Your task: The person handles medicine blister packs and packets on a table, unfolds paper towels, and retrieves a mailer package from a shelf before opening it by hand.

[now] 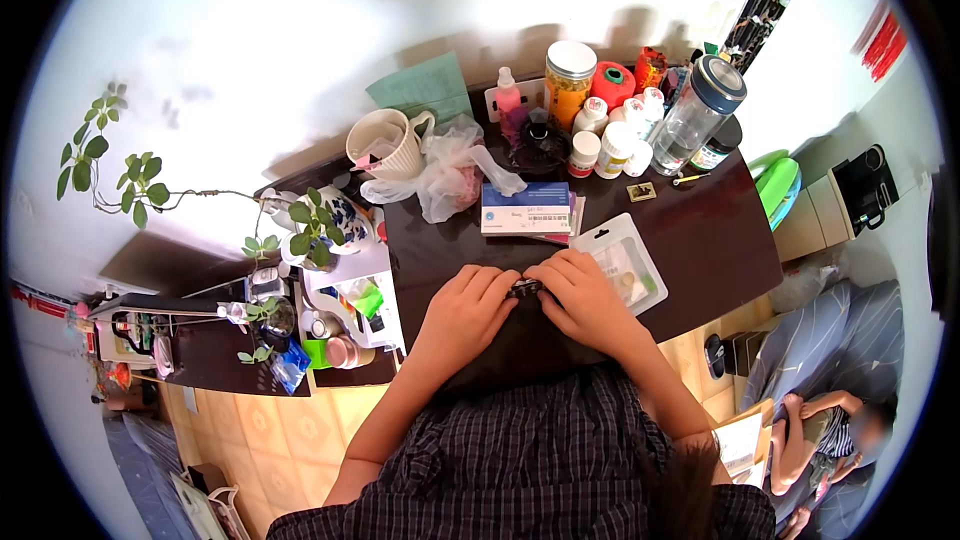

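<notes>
Near the front edge of the dark table (430,255), my left hand (470,310) and my right hand (580,302) meet over a small dark object (523,288). Fingers of both hands are closed on its two ends; its kind is too small to make out. Just beyond my hands lies a blue and white box (525,210) on a few flat items. Partly beside my right hand is a clear plastic blister pack (625,265) with small pieces inside.
Farther back stand several white bottles (615,150), an orange jar (570,80) and a glass water bottle (700,115). A mug (388,145) and a crumpled plastic bag (455,175) are at the back left. Another person (825,430) sits on a bed at the lower right.
</notes>
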Action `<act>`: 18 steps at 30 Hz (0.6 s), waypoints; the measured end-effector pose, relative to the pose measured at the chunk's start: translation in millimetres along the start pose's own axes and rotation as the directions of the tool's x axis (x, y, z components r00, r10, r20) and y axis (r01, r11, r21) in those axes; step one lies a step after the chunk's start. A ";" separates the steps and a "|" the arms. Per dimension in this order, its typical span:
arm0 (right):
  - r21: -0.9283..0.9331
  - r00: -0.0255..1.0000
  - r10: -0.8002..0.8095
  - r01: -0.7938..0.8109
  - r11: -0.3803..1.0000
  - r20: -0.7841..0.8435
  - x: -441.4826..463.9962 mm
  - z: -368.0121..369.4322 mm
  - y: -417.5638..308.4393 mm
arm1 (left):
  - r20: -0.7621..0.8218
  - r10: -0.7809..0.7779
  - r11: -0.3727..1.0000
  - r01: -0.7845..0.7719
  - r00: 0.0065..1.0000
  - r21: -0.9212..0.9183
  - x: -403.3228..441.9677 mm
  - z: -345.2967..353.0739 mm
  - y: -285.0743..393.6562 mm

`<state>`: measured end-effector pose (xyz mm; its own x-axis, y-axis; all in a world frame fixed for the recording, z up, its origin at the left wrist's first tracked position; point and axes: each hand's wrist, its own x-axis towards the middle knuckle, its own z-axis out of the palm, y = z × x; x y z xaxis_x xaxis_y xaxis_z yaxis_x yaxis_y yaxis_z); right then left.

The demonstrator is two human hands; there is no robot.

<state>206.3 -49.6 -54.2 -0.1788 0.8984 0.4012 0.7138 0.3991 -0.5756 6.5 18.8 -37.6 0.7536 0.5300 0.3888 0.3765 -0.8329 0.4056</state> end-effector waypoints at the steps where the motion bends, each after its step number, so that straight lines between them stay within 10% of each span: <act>1: 0.012 1.000 0.004 -0.004 1.000 0.000 -0.5 0.1 0.0 | 0.015 -0.003 1.000 0.003 1.000 -0.012 -0.8 0.7 -0.4; 10: 0.377 0.955 0.296 -0.280 0.883 0.015 19.7 -31.9 10.5 | -0.071 -0.104 0.967 0.085 0.992 -0.238 32.5 -12.5 -8.7; 18: 0.822 0.782 0.622 -0.375 0.428 0.033 43.6 -34.2 51.4 | -0.169 -0.350 0.936 0.335 0.921 -0.111 52.6 11.9 -23.1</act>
<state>258.4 3.8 -41.9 0.2819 0.9570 -0.0679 -0.1846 -0.0153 -0.9827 43.8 64.0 -36.3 0.4714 0.8069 0.3560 0.5454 -0.5840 0.6013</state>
